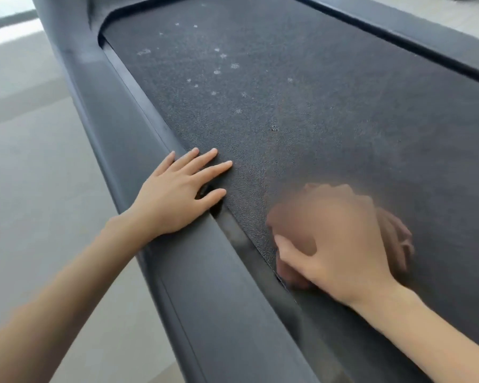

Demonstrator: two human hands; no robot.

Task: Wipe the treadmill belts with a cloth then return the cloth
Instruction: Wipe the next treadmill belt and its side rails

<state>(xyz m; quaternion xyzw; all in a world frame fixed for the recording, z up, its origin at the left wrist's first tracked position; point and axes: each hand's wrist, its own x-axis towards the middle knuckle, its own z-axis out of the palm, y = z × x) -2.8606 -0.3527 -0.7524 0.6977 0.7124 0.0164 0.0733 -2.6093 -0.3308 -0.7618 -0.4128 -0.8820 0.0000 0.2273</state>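
The cloth (pixel 396 239) is under the right hand (pixel 340 244), on the near part of the treadmill belt (pixel 288 92), close to its left edge. It is a brownish, soft, bunched piece and shows out at the right and near sides of the hand. The belt is dark and grainy, with small white specks (pixel 219 70) farther away. A smooth grey side rail (pixel 116 128) runs along its left. The right hand is blurred; its fingers look curled over the cloth. The left hand (pixel 172 194) lies flat, fingers spread, across the rail and the belt edge.
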